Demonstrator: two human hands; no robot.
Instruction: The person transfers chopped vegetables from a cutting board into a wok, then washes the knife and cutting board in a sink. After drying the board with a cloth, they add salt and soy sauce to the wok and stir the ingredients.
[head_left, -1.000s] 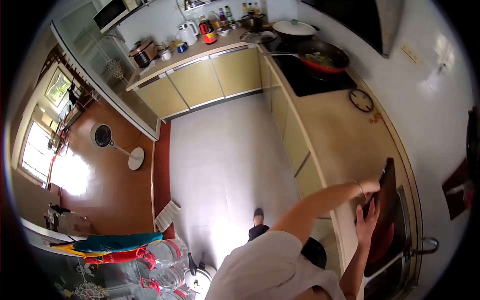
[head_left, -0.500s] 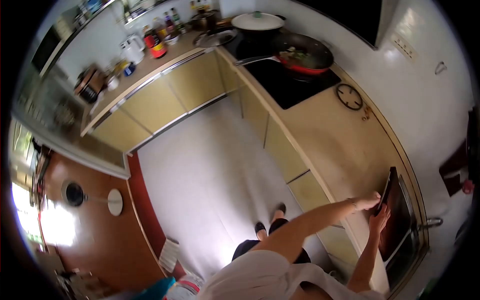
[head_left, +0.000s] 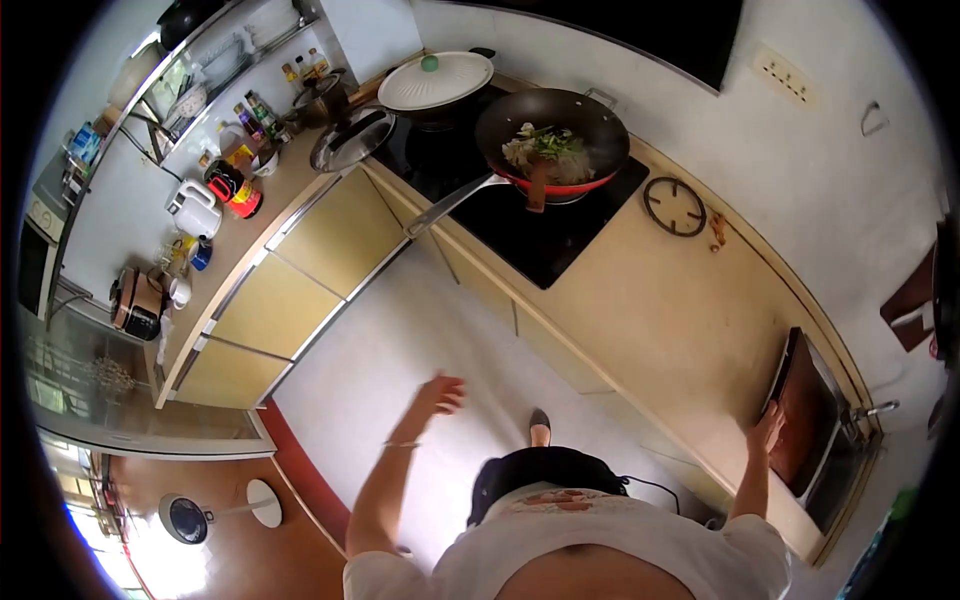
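My left hand (head_left: 440, 394) is raised over the floor, holding nothing, its fingers apart and slightly curled. At the sink, my right hand (head_left: 768, 428) grips the near edge of a dark reddish-brown cutting board (head_left: 803, 410). The board lies over part of the sink, and some of my right fingers are hard to make out against it. Farther off, a red wok (head_left: 605, 165) with a long metal handle sits on the black cooktop (head_left: 540, 250). Green and pale food (head_left: 548, 148) lies in it, with a wooden spatula (head_left: 537, 188) leaning on its near rim.
Behind the wok stands a pan with a white lid (head_left: 435, 82). A glass lid (head_left: 352, 138) lies beside the cooktop. A black ring trivet (head_left: 674, 207) is on the counter. Bottles, a white kettle (head_left: 193, 208) and a rice cooker (head_left: 138, 302) line the left counter. A faucet (head_left: 876, 408) is behind the sink.
My left hand has let go of the cutting board and swung left over the floor. My right hand stays at the board. The view has turned, showing more of the left shelves.
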